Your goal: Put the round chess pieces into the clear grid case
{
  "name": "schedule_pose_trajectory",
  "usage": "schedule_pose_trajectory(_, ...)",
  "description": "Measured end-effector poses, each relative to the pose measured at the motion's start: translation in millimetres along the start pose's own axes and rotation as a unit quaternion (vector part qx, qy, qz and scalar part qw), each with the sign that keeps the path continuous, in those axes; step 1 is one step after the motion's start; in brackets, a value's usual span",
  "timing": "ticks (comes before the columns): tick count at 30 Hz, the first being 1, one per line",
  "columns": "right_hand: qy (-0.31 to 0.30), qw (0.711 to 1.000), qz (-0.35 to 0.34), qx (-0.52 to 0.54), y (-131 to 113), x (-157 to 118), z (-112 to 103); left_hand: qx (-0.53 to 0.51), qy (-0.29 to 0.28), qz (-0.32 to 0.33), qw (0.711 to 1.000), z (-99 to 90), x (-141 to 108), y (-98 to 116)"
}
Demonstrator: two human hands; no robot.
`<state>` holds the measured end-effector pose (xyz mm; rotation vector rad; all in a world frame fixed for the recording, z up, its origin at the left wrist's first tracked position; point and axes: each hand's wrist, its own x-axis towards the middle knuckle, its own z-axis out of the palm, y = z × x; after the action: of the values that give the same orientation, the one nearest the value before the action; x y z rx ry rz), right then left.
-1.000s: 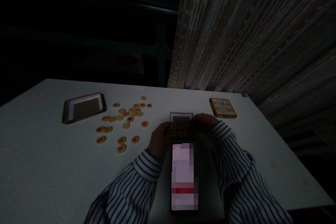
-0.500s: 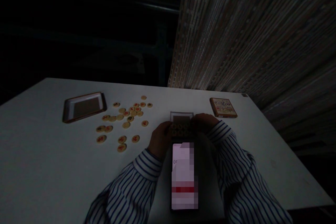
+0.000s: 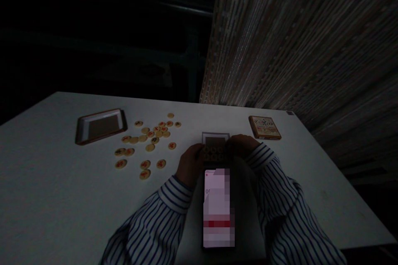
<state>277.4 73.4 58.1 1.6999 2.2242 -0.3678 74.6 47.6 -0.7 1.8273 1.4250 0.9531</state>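
Between my hands is a small open box (image 3: 214,134) with a pale rim. Rows of round Chinese chess pieces (image 3: 213,150) fill its near part, and its far part shows a bare brown floor. My left hand (image 3: 190,165) grips the box's left side with curled fingers. Along the right side, my right hand (image 3: 244,144) is closed on the edge, its fingertips dark and hard to make out. More Chinese chess pieces (image 3: 150,148) with red or dark characters lie scattered to the left, some face down, a few overlapping.
A lit phone (image 3: 216,203) lies just in front of the box, between my forearms. An open box half (image 3: 81,136) sits at the far left of the white table (image 3: 77,203). A flat printed box lid (image 3: 265,127) rests at the right. A striped curtain (image 3: 264,41) hangs behind.
The view has shifted very slightly. Both hands stay at the sides of the box, and the pieces lie as before.
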Motion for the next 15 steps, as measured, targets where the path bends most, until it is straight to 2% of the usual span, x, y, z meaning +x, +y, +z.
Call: schedule_pose_trajectory(15, -0.014, 1.0, 0.009, 0.004, -2.6, -1.3, -2.8, -0.014, -0.003, 0.0, 1.0, -2.4, -0.6, 5.4)
